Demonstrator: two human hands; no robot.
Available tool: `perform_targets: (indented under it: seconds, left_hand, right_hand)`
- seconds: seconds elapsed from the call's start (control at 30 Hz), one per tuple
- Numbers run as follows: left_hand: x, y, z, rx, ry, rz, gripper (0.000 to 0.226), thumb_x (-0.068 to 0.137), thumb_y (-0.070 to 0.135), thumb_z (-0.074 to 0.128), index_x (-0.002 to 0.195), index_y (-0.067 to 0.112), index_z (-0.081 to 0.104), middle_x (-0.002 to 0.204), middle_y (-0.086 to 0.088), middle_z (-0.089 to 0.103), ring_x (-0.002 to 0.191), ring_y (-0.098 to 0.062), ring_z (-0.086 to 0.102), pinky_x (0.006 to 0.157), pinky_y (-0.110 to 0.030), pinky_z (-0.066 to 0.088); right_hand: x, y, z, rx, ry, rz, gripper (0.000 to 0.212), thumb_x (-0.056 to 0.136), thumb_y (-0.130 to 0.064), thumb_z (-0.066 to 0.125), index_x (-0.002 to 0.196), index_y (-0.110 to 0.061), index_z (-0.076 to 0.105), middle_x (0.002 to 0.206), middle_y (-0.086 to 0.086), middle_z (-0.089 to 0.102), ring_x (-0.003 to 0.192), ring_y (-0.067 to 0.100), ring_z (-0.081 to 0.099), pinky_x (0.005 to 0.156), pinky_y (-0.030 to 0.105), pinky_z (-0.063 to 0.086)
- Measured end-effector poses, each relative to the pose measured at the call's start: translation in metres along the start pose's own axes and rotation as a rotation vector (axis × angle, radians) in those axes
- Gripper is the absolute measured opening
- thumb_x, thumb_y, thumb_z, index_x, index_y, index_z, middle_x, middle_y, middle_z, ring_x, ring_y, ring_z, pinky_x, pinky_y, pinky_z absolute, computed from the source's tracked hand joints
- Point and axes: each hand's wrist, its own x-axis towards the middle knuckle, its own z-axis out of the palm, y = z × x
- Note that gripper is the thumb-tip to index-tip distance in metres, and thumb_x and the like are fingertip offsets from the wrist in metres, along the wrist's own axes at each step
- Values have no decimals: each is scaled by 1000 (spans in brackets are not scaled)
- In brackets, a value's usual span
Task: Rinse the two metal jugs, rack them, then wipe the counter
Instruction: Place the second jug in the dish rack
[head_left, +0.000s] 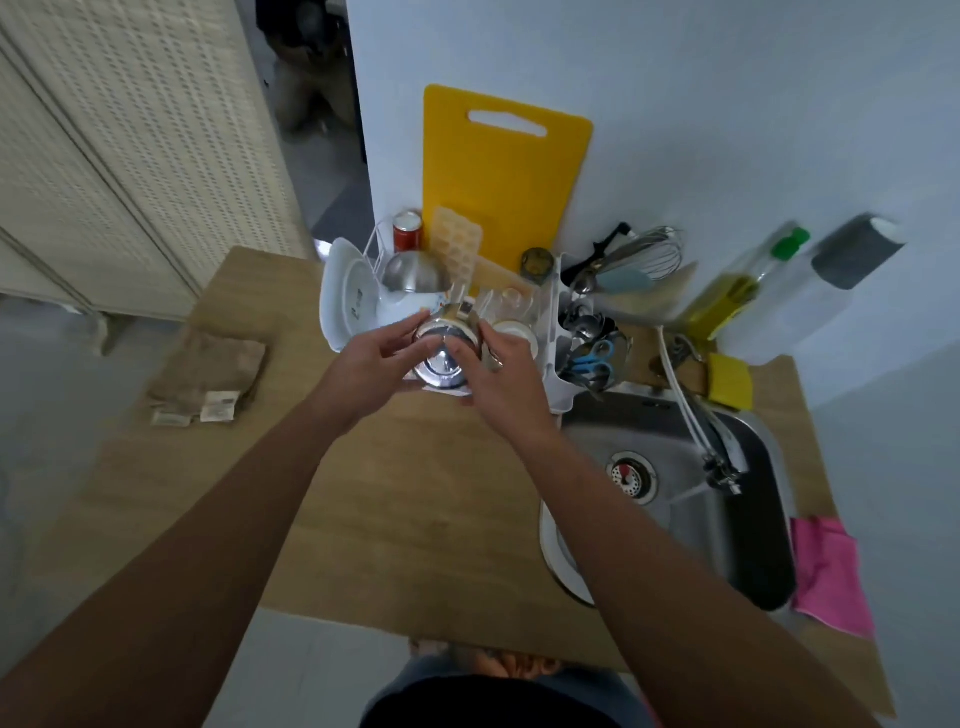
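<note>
- Currently, at 9 o'clock of the work area, a brown folded cloth (210, 376) lies on the wooden counter (415, 519), well apart from both hands.
- Left hand (371, 361): fingers spread, pressed against the 9 o'clock side of the metal jug (441, 358).
- Metal jug: inverted, shiny base facing up, long axis roughly vertical, seated at the front edge of the white dish rack (556, 364). A second jug cannot be identified.
- Right hand (501, 376): fingers curled around the jug's 3 o'clock side; both hands are equally near and together hold the jug.
- Obstructions at 12 o'clock of the jug: steel bowl (415, 273), white plates (345, 296), glasses (506, 304), all close; judged to limit rearward seating.
- At 3 o'clock: cutlery holder with scissors (589, 358), then the sink (675, 457), water running from the tap (719, 457).
- Far right: pink cloth (826, 571) at the sink edge, a likely wiping tool.
</note>
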Motion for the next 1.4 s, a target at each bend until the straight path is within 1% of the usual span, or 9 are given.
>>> perform_targets:
  seconds: [0.17, 0.4, 0.57, 0.9, 1.03, 1.1, 1.2, 1.33, 1.4]
  left_hand:
    - [36, 6, -3, 196, 29, 53, 46, 109, 29, 71, 155, 29, 66, 112, -2, 82, 106, -15, 78, 100, -45, 68]
    - [84, -7, -8, 472, 73, 28, 39, 108, 47, 66, 147, 43, 68, 105, -1, 86, 91, -22, 85, 89, -49, 70]
    - [104, -12, -5, 516, 74, -38, 40, 107, 45, 68, 146, 40, 71, 109, -2, 85, 89, -26, 85, 91, -47, 70]
    - [106, -14, 3, 539, 113, -67, 33, 109, 38, 67, 141, 34, 76, 103, -6, 87, 90, -26, 85, 96, -44, 67]
    - [107, -8, 9, 563, 98, -41, 33, 110, 32, 66, 142, 31, 75, 96, -3, 84, 91, -25, 84, 75, -22, 67]
    - [109, -8, 11, 586, 94, -52, 36, 112, 31, 64, 146, 29, 73, 102, -5, 83, 96, -26, 83, 68, -16, 63]
    - [114, -8, 10, 678, 96, -56, 39, 113, 33, 60, 151, 31, 70, 124, -6, 82, 104, -22, 77, 81, -23, 57]
    - [120, -10, 4, 622, 105, -104, 37, 114, 27, 62, 150, 24, 70, 110, -6, 82, 63, 1, 75, 53, -11, 55]
    - [118, -9, 4, 602, 107, -118, 37, 113, 27, 63, 149, 22, 70, 99, -4, 81, 57, 4, 74, 54, -13, 59]
  right_hand:
    - [20, -11, 12, -121, 43, 18, 43, 110, -49, 66, 143, -22, 71, 142, 7, 54, 107, 25, 77, 62, 32, 70]
    - [46, -13, 19, -276, 5, 149, 29, 102, -37, 60, 118, -16, 72, 106, 3, 77, 90, 30, 82, 88, 57, 67]
    - [60, 0, 25, -347, -30, 170, 61, 86, -55, 53, 132, -18, 68, 116, 6, 78, 103, 31, 78, 92, 53, 65]
    - [66, 2, 35, -463, -41, 195, 76, 110, -35, 62, 171, -3, 28, 163, 22, 33, 138, 44, 59, 102, 44, 51]
    - [62, -3, 35, -460, -50, 217, 98, 111, -42, 64, 178, -2, 5, 168, 25, 27, 142, 46, 57, 109, 49, 52]
    - [62, -2, 35, -469, -71, 218, 101, 111, -45, 64, 177, 0, 3, 170, 25, 22, 145, 46, 55, 115, 53, 52]
    - [62, 2, 37, -495, -89, 194, 102, 111, -48, 64, 176, 1, 3, 172, 22, 16, 147, 46, 54, 117, 59, 52]
    - [64, 7, 33, -562, -124, 105, 89, 115, -34, 58, 178, -4, 4, 175, 24, 17, 152, 42, 49, 118, 52, 51]
    - [68, 6, 29, -593, -137, 70, 81, 117, -27, 56, 178, -6, 7, 175, 24, 18, 151, 40, 49, 115, 44, 48]
